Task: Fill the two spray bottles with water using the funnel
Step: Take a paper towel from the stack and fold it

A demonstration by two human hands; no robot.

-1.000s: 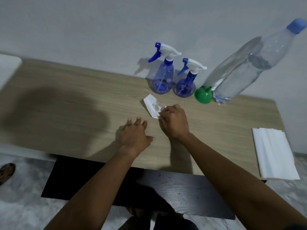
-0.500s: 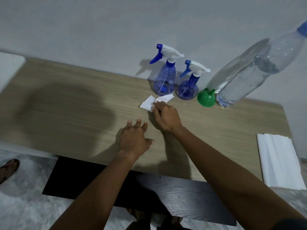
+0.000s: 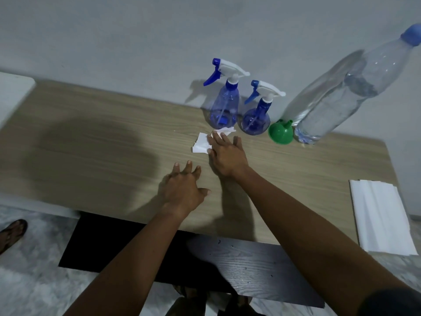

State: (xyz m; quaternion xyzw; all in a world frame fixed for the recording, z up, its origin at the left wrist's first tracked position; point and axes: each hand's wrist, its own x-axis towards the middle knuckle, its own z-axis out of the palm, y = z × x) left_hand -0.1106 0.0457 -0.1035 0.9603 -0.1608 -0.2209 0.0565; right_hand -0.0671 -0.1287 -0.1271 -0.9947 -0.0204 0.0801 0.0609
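item: our right hand [image 3: 227,156], fingers straight and flat, pressing a crumpled white tissue [image 3: 201,145] to the table [image 3: 91,144], likely blotting a spill. item: our left hand [image 3: 182,190], fingers spread, resting on the wood as a brace. taller spray bottle [image 3: 225,106] and shorter spray bottle [image 3: 256,117], trigger heads on, upright by the wall. green funnel [image 3: 280,133] on its side between the shorter one and the capped water bottle [image 3: 341,99], parked clear of the wiping, we judge.

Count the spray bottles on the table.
2. The taller spray bottle stands at the back by the wall; the shorter spray bottle stands beside it, between it and the green funnel. None seems hidden.
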